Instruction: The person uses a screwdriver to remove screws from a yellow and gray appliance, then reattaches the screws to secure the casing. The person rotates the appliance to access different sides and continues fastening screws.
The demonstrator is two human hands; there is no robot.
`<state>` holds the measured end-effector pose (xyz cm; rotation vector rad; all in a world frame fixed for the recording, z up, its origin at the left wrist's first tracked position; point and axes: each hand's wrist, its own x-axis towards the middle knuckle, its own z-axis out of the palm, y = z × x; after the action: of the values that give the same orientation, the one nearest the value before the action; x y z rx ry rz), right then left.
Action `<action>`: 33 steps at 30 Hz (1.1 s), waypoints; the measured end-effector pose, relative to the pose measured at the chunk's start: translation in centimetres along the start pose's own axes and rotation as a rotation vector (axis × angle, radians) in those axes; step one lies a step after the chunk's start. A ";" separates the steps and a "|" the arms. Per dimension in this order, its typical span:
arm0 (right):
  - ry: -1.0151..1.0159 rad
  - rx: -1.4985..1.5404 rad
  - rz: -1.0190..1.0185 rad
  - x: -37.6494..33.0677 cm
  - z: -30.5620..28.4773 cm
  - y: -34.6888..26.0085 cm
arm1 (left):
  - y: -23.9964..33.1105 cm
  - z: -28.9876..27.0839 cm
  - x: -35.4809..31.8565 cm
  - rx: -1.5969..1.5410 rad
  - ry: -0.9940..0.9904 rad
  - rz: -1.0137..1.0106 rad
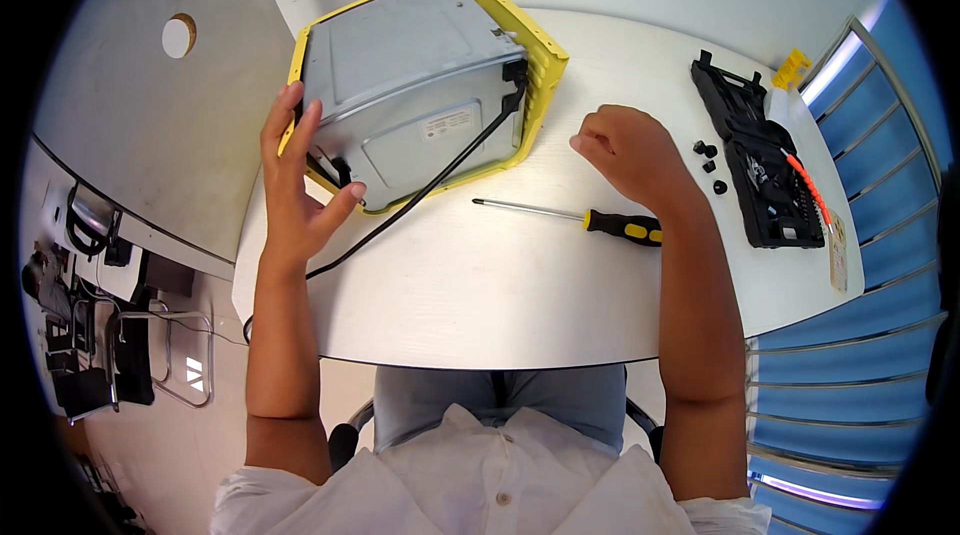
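Observation:
A boxy grey metal appliance with yellow edge panels stands on the white table, left of the middle. Its black power cord runs from the back corner across the front and down past my left wrist. At the appliance's left yellow edge is my left hand, fingers spread and thumb apart; whether the fingertips touch the panel I cannot tell. My right hand is curled closed above the table, and the inside of its grip is hidden. Just below it lies a black-and-yellow screwdriver, its shaft pointing left.
An open black tool case sits at the right, with an orange-handled tool across it. Several small black parts lie beside the case. Metal railings border the right side; a grey partition stands at the left.

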<state>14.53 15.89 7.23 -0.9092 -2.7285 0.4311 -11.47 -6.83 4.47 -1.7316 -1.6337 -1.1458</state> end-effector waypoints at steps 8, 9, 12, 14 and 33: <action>0.167 0.009 -0.063 -10.2 1.1 2.4 | 0.0 -0.2 0.5 -0.498 0.392 -0.174; 0.161 0.006 -0.028 -10.9 1.9 3.0 | 0.9 -0.5 1.8 -0.434 0.497 -0.275; 0.207 -0.006 -0.022 -11.9 3.0 3.5 | 3.6 -2.2 6.4 -0.379 0.416 -0.374; 0.214 -0.008 -0.026 -12.1 3.1 3.1 | 5.1 -2.1 9.1 -0.390 0.145 -0.197; 0.433 0.434 0.160 -14.2 4.2 -1.7 | 5.2 6.2 13.0 0.332 -0.627 -0.399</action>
<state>23.34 5.03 2.14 -0.9648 -2.0705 0.7253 -5.83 4.62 12.97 -1.6747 -2.4640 -0.4331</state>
